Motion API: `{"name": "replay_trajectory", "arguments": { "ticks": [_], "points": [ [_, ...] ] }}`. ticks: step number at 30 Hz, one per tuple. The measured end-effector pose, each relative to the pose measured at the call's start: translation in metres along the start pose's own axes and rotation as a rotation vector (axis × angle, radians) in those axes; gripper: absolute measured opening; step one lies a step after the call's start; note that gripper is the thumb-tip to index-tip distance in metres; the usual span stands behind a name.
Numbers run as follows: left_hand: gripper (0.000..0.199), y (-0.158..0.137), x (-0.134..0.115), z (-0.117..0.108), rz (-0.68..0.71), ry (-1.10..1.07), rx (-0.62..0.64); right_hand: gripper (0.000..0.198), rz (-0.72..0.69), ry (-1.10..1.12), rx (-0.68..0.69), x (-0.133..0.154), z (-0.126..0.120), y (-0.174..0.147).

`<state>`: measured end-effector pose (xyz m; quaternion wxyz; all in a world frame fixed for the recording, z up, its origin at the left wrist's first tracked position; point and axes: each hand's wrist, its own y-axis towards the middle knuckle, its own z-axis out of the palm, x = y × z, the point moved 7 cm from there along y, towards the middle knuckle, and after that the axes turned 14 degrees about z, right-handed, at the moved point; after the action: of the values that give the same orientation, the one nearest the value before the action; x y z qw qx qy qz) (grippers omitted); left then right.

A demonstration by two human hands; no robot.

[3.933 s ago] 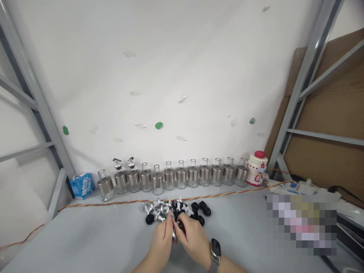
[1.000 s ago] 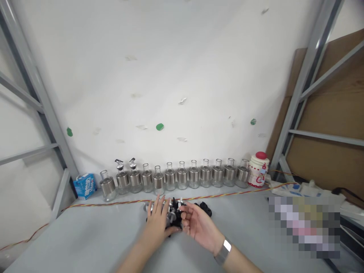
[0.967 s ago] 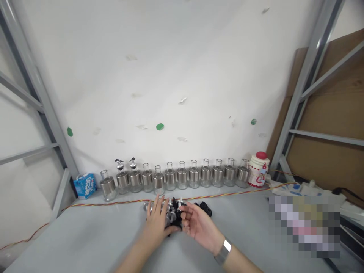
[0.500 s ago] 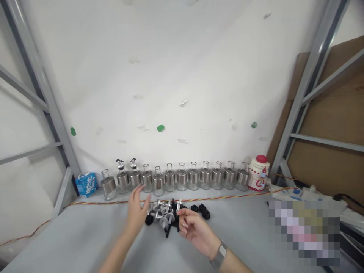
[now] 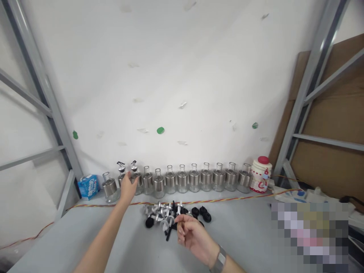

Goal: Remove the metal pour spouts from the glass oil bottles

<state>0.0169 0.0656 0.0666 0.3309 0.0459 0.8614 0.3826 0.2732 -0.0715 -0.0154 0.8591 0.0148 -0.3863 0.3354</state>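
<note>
A row of glass bottles with metal sleeves [image 5: 158,184] stands along the wall. Two near the left end carry pourer spouts with black levers [image 5: 134,165]. My left hand [image 5: 128,189] reaches to these two, thumb and fingers apart; it partly covers the bottles, and whether it touches one cannot be made out. My right hand [image 5: 195,237] hovers over the table, palm turned inward, fingers loosely curled and nothing visible in them. Just beyond its fingertips lies a pile of silver and clear pourer spouts [image 5: 160,214] with black parts, partly hidden by that hand.
A twisted red and yellow cord [image 5: 224,200] crosses the table in front of the bottles. At the left stands a blue carton [image 5: 88,187]; a white jar with a red lid [image 5: 261,174] is at the right. Black round caps [image 5: 203,213] lie beside the pile. Plastic bags [image 5: 307,195] lie far right.
My left hand has moved left and forward, from beside the pile to the bottles with spouts. My right hand has stayed almost in place.
</note>
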Motion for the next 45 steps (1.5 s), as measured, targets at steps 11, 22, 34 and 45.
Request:
{"name": "replay_trajectory", "arguments": {
  "ticks": [11, 22, 34, 45],
  "points": [
    [0.049, -0.003, -0.008, 0.014, 0.013, 0.285, 0.008, 0.035, 0.008, -0.016, -0.046, 0.003, -0.001, 0.001],
    [0.056, -0.023, -0.019, 0.005, -0.076, 0.466, -0.037, 0.035, 0.022, -0.024, -0.065, 0.002, -0.003, 0.001],
    [0.055, -0.03, 0.009, 0.005, -0.214, 0.282, -0.008, 0.035, 0.016, -0.04, -0.079, 0.002, -0.004, 0.002],
    [0.058, -0.048, -0.019, -0.036, -0.287, -0.314, -0.347, 0.033, 0.009, -0.057, -0.09, 0.005, -0.004, 0.003]
  ]
}}
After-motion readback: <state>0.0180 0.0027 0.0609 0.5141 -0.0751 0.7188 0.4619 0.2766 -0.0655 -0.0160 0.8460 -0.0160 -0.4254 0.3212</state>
